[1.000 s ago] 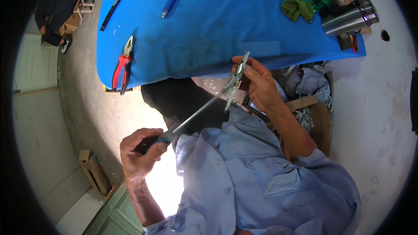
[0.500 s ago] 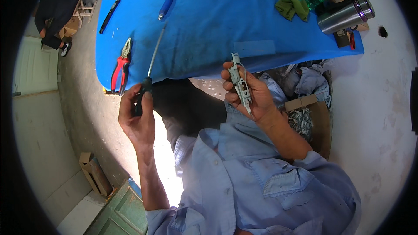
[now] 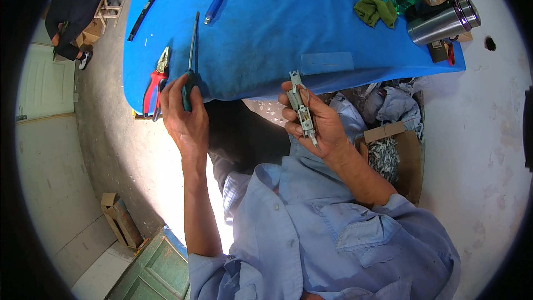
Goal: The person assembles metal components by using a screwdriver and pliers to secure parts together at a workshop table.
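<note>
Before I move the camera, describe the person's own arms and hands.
The left hand and right hand are bare; no glove or watch shows on either. The left forearm and right forearm are uncovered up to the left sleeve and right sleeve, loose, creased, light-blue cloth belonging to a button-front shirt.

We are looking at what seems a small workshop. Just left of the left hand (image 3: pixel 185 114), red-and-black pliers (image 3: pixel 154 88) are lying on a blue-covered table (image 3: pixel 261 39); beyond that hand, a blue-handled screwdriver (image 3: pixel 215 8) is resting. Right of the right hand (image 3: pixel 319 125), a cardboard box (image 3: pixel 410 165) is holding many small greyish pieces (image 3: pixel 383 158). Far left of both hands, a person (image 3: pixel 76 8) is bending forward beside a carton (image 3: pixel 89 33).
</note>
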`<state>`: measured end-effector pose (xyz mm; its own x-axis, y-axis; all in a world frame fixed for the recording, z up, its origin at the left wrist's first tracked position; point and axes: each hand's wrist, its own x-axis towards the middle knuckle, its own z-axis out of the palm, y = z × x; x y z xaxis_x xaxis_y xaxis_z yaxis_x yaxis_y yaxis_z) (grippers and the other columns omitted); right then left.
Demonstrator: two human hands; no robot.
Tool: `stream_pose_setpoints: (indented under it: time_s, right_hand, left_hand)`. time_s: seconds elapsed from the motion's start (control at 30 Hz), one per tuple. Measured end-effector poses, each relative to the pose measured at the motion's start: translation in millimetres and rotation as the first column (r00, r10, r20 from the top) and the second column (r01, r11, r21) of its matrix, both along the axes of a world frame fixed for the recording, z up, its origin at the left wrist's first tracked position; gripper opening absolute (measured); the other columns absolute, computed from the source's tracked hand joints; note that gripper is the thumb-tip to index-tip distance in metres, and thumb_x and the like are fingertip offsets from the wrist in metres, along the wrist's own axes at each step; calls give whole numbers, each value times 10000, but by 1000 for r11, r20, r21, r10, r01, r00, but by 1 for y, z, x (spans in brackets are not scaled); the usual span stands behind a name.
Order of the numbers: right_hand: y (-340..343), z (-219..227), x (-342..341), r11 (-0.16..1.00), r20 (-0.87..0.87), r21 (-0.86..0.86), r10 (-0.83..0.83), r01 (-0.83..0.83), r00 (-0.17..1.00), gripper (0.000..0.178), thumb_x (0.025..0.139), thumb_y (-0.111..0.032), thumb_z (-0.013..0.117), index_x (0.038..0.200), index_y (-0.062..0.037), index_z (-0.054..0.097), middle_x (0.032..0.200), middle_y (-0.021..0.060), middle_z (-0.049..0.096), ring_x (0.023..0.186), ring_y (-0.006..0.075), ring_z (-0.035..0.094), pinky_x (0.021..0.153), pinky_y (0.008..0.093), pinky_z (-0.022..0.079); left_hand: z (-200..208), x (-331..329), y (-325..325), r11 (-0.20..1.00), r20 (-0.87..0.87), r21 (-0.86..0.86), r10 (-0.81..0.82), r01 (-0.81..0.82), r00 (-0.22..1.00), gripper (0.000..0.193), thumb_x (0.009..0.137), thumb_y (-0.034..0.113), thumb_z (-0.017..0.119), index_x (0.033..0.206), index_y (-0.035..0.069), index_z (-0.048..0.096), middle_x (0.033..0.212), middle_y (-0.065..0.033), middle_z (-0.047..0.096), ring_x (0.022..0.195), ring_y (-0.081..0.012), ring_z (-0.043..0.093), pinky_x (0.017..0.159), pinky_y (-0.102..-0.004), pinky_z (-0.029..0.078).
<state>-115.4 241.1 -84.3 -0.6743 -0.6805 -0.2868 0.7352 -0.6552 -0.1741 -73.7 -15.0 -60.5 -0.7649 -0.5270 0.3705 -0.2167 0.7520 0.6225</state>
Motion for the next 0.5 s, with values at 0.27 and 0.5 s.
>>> stream_pose_setpoints:
  time_s: [0.27, 0.5]
  right_hand:
    - [-6, 6, 1, 969, -102, 242, -14, 39, 995, 335, 1088, -259, 554, 1353, -57, 591, 1072, 46, 658, 875, 116, 652, 680, 230, 556]
    - [-17, 6, 9, 860, -275, 482, -35, 169, 961, 310, 1059, -188, 630, 1321, -23, 619, 1083, 43, 690, 903, 89, 655, 739, 228, 559]
  left_hand:
    - [6, -3, 8, 943, 124, -332, 31, 12, 992, 387, 943, 142, 738, 1321, 86, 678, 1355, -185, 631, 1255, -352, 614, 1039, -476, 514]
    - [29, 26, 53, 969, -12, 84, -232, 232, 973, 514, 859, 170, 827, 1313, 17, 640, 1304, -200, 639, 1200, -346, 630, 986, -422, 525]
